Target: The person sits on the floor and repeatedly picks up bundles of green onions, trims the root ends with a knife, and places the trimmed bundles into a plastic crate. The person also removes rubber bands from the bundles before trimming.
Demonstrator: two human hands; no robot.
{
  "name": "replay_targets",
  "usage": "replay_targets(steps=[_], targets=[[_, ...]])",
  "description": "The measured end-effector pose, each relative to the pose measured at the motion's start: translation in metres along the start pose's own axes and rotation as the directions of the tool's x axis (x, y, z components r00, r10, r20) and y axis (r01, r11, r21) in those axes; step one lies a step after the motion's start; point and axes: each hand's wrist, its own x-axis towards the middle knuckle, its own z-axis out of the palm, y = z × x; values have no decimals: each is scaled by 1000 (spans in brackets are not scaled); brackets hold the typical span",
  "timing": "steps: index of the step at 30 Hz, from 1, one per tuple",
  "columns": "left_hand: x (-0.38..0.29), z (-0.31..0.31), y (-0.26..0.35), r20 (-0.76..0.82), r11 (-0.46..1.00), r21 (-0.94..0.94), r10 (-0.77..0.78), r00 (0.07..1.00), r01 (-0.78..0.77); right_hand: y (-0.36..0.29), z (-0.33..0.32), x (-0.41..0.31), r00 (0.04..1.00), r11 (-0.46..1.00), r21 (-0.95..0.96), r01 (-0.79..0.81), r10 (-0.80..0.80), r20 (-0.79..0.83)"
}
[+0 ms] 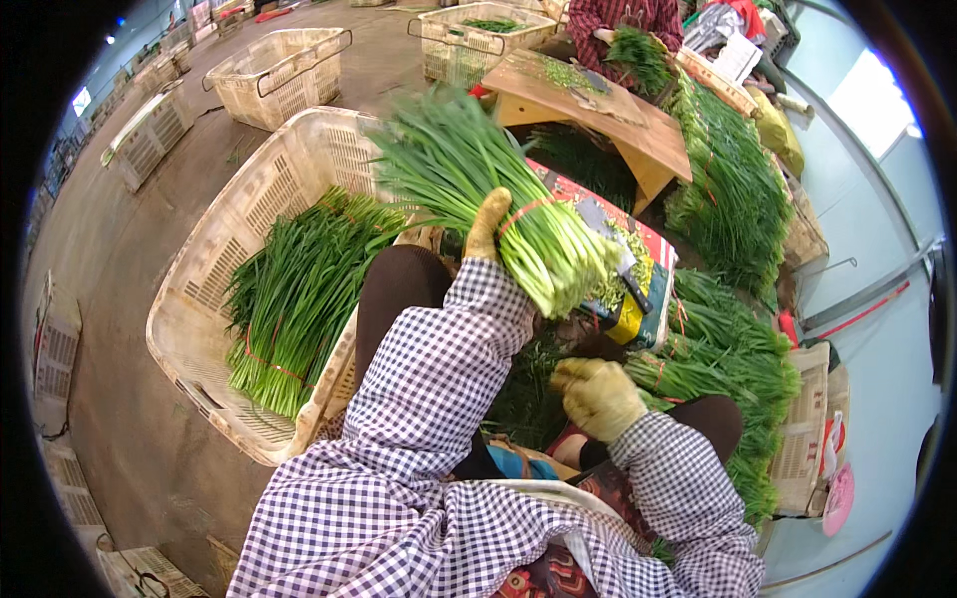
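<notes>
My left hand (pixel 487 223), in a yellowish work glove, grips a bunch of green leafy stalks (pixel 557 250), likely garlic chives, bound by a red band. Its pale cut ends point right and its leaves fan out, blurred, over a plastic crate (pixel 183 261). Inside that crate lie banded bunches (pixel 299 314). My right hand (pixel 602 400), gloved too, is curled with nothing visible in it, beside more bunches (pixel 710 366) on the right. Beneath the held bunch's cut ends, a knife with a dark handle (pixel 634 290) rests on a print-covered work surface (pixel 658 250) among trimmings (pixel 632 243).
Across from me a person (pixel 624 34) holds a bunch behind a wooden bench (pixel 591 105). Stacked greens (pixel 725 187) line the right side near the blue wall (pixel 882 359). Other crates (pixel 280 78) stand on the floor (pixel 127 299) to the left and beyond.
</notes>
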Motion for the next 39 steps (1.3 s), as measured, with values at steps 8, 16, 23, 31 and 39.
replay_targets(steps=[8, 16, 23, 31, 39], targets=[[-1, -5, -23, 86, 982, -185, -7, 996, 23, -2, -59, -11, 368, 932, -349, -97, -292, -883], [-15, 14, -10, -112, 972, -232, 17, 994, -43, 2, -35, -25, 749, 976, 35, 215, -142, -648], [-20, 21, -15, 30, 954, -295, -45, 999, 52, -29, -34, 5, 434, 920, -374, 115, -386, -814], [-20, 17, -14, 28, 937, -349, -14, 1000, 23, 19, -55, -27, 384, 990, 43, 133, -11, -923], [-22, 14, -11, 8, 971, -241, 1, 1000, 0, -13, -10, -5, 924, 986, 95, 137, -92, -370]])
